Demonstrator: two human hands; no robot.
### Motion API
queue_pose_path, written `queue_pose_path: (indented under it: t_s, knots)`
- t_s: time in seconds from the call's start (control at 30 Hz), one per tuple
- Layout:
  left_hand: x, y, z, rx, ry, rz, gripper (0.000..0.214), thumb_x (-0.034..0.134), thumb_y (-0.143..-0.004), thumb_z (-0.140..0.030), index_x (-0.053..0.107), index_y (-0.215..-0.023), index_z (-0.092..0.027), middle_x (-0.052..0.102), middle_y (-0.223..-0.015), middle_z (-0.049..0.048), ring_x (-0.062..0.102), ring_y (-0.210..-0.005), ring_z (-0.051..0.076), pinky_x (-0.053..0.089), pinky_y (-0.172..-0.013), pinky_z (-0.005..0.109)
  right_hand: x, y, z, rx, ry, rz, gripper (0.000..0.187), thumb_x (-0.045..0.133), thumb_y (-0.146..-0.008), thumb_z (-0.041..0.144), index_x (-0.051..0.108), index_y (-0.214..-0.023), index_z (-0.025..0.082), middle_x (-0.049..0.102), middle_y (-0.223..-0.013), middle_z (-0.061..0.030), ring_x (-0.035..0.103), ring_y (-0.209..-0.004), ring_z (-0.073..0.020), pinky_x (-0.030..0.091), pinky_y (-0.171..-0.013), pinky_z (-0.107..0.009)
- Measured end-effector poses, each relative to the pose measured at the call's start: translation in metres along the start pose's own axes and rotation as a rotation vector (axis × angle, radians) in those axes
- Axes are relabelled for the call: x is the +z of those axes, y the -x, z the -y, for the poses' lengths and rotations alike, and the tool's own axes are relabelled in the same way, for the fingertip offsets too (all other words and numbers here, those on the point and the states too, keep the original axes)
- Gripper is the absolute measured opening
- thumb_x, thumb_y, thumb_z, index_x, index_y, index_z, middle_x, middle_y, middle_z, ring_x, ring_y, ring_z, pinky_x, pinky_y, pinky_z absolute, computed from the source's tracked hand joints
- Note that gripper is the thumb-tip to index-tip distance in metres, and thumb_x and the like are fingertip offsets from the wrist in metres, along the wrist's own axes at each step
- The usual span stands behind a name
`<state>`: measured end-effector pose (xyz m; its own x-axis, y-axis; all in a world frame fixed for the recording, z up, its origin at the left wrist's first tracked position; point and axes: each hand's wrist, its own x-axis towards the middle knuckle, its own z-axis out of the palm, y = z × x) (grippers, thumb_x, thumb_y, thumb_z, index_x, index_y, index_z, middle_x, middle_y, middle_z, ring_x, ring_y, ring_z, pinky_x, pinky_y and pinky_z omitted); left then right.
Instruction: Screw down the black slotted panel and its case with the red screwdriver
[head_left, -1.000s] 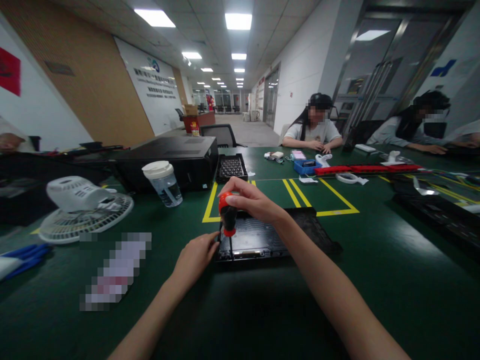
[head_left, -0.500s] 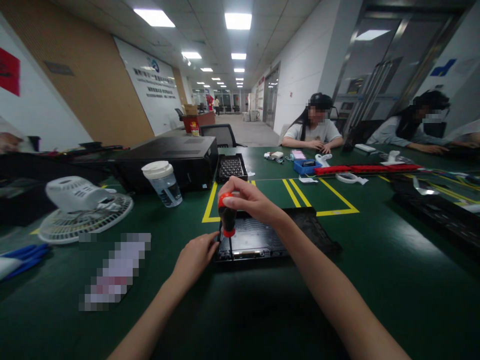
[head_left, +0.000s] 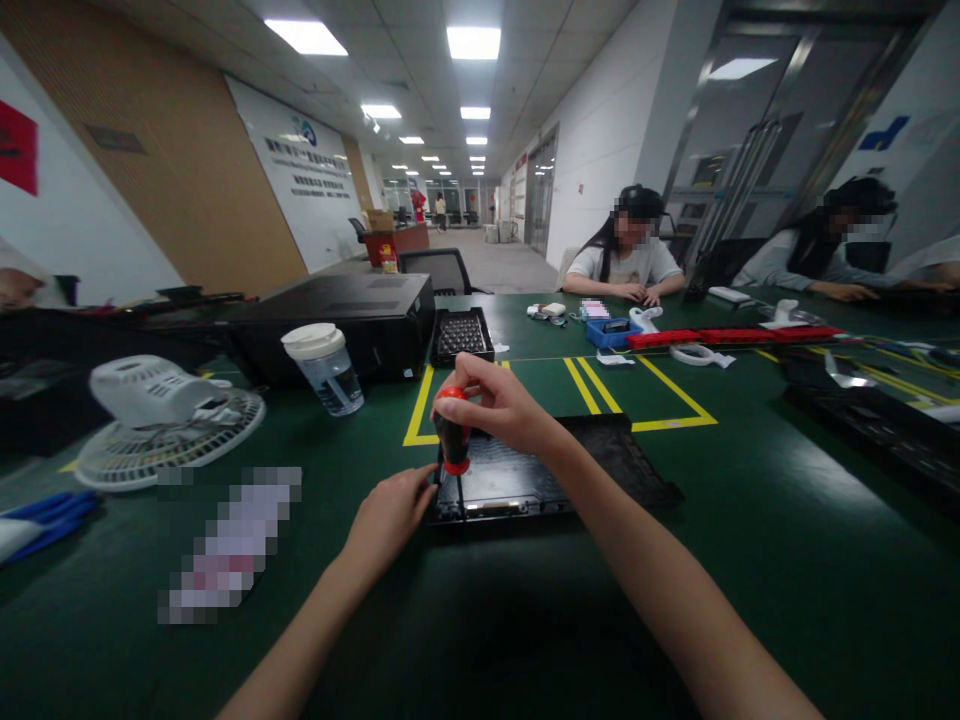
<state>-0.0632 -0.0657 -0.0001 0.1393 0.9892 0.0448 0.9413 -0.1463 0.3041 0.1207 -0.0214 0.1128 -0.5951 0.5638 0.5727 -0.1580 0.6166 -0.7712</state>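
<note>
In the head view, my right hand [head_left: 499, 400] is closed around the top of a screwdriver [head_left: 454, 432] with a black and red handle. The screwdriver is nearly upright, its thin shaft reaching down to the near left part of a black plastic panel [head_left: 540, 475]. Where the tip meets the panel is too small to make out. My left hand [head_left: 394, 515] grips the panel's left edge with fingers together, the thumb side nearest the screwdriver. The panel lies flat on the green table, with a small metallic strip along its near edge. My right forearm covers part of it.
Yellow tape lines [head_left: 671, 426] mark the table beyond the panel. To the left are a white fan [head_left: 150, 395], a lidded cup [head_left: 324, 370] and blue gloves [head_left: 52, 520]. A black computer case [head_left: 352, 320] and a tray [head_left: 461, 335] stand behind. Co-workers sit at the far right.
My right hand's fingers have shifted slightly around the top of the screwdriver handle, which leans a little differently. My left hand and the panel stay put.
</note>
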Motion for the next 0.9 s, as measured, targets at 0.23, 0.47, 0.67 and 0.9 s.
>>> queue_pose_path:
  t_s: [0.23,0.47,0.67,0.9]
  knots:
    - [0.001,-0.001,0.000,0.013,-0.006,-0.005,0.035,0.041,-0.086,-0.029,0.056,-0.117,-0.024,0.065,-0.109,0.0065,0.061,-0.095,0.020,0.043,-0.078,0.026,0.004,0.000,0.002,-0.011,0.145,-0.038,0.025,0.056,-0.079,0.035,0.040,-0.070,0.017,0.047,-0.072,0.0023,0.045,-0.063,-0.0075,0.037,-0.056,-0.020]
    - [0.000,-0.001,0.000,0.010,-0.005,-0.008,0.033,0.042,-0.086,-0.028,0.056,-0.115,-0.024,0.066,-0.105,0.0063,0.061,-0.093,0.020,0.043,-0.077,0.025,0.009,0.001,0.005,-0.013,0.255,-0.082,0.027,0.055,-0.079,0.037,0.039,-0.070,0.018,0.043,-0.067,0.0046,0.039,-0.057,-0.0060,0.031,-0.052,-0.020]
    - [-0.001,-0.001,-0.002,0.005,0.004,0.002,0.032,0.042,-0.086,-0.029,0.057,-0.114,-0.024,0.066,-0.105,0.0061,0.061,-0.093,0.020,0.043,-0.076,0.025,0.014,0.002,0.007,-0.015,0.325,-0.136,0.029,0.054,-0.079,0.039,0.038,-0.069,0.018,0.041,-0.063,0.0055,0.035,-0.051,-0.0053,0.025,-0.049,-0.020]
    - [-0.002,0.000,-0.004,0.004,-0.001,-0.008,0.031,0.042,-0.086,-0.028,0.058,-0.111,-0.023,0.067,-0.104,0.0059,0.062,-0.091,0.020,0.043,-0.075,0.025,0.020,0.003,0.010,-0.058,0.455,-0.207,0.031,0.054,-0.079,0.042,0.037,-0.067,0.018,0.031,-0.054,0.0080,0.028,-0.048,-0.0054,0.024,-0.049,-0.020]
